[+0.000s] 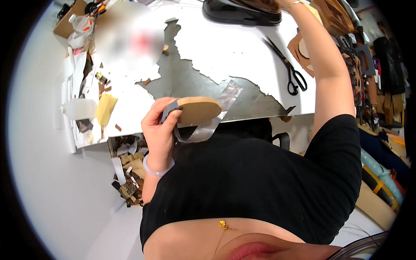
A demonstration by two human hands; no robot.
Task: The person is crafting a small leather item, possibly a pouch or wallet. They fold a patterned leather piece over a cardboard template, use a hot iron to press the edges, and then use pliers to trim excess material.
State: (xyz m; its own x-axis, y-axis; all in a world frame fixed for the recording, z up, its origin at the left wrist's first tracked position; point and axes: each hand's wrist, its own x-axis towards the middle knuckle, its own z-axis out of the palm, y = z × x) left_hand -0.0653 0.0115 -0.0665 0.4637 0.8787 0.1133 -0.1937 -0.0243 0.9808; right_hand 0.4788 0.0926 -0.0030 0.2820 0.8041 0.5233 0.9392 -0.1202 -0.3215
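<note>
My left hand [158,123] is closed on a flat tan piece with a rounded end [201,109], thumb on its near side. A dark grey block or strip [170,111] sits at the held end, under the fingers. A shiny, see-through grey strip [203,132] loops below the piece and runs up over the table edge; where it starts is hidden. My right arm reaches far forward. The right hand [284,3] is cut off by the upper edge, beside a glossy black object with a brown upper part [242,13]; its fingers are out of sight.
Black scissors [288,65] lie on the white, torn-edged covering of the table [203,43]. Brown pieces [301,54] lie by my right arm. At left are a yellow block [105,109], a translucent bottle [80,109] and scraps. A blurred pale shape [130,39] covers the upper left.
</note>
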